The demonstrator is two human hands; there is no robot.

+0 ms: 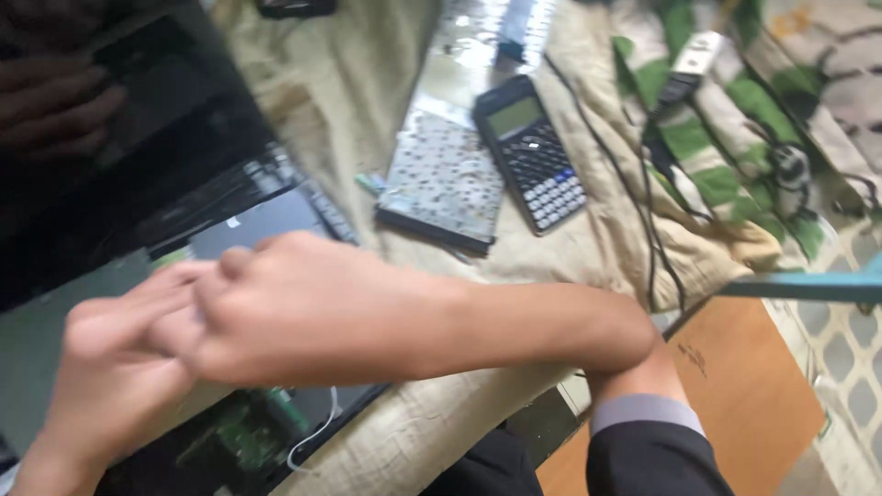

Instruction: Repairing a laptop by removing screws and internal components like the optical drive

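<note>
- Beige, crumpled cloth [570, 248] covers the surface seen from the head camera; on it lies an opened black laptop [138, 174] with a dark, reflective screen and its lower casing partly off.
- The right hand [303, 317] reaches across from the right, forearm bare below a grey cuff and dark sleeve [648, 441]; its fingers are curled and meet the left hand [115, 367] over the laptop's base.
- Both hands are blurred, with fingertips pressed together; I cannot tell whether either one pinches anything.
- Just under the hands, at the laptop's near edge, a green circuit board [253, 439] shows in the open casing, with a thin white wire [317, 434] looping beside it.
- Beyond the hands lies a flat rectangular case with a speckled pattern [441, 179], and touching its right side a dark scientific calculator with pale keys [533, 152].
- Black cables [634, 197] run down the cloth to the right, near a green-and-white patterned fabric [726, 138].
- An orange-brown board [744, 386] sits at lower right.
</note>
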